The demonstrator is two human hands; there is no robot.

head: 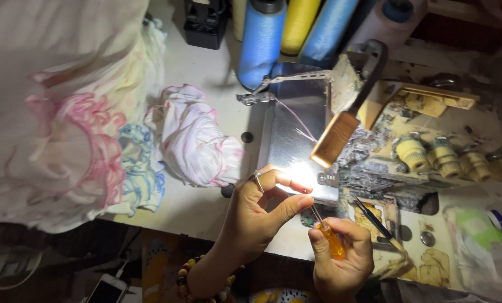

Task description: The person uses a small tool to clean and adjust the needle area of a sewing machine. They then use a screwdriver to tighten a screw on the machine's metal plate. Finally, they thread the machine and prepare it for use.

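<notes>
Nearest, at the bottom edge, a phone (107, 290) lies in the dark left of the person's beaded wrist. The right hand (341, 258) grips a small screwdriver (332, 238) by its orange handle, fingers closed round it, the thin shaft slanting up and left toward a bright patch of light. The left hand (262, 213) sits just beside it, thumb and forefinger pinched together at the shaft's tip; whether they hold anything small there I cannot tell. A ring shows on one finger. Both hands hover over the near edge of a white table (206, 73), worn and lit only around the lamp's glare. Just past them a metal plate (296, 129) of a sewing machine shines, with the machine's grimy body (408, 140) and a row of yellowish knobs (447, 157) to the right. A black pair of tweezers (374, 219) lies near right, and a crumpled green-and-clear bag (475, 230) sits further right. To the left, a bundled pink-and-white cloth (197, 140) rests on the table, beside a large heap of white fabric with pink and blue frills (65, 112). Far back stand thread cones (262, 39), blue and yellow, next to a black box (205, 22). The room around is dark.
</notes>
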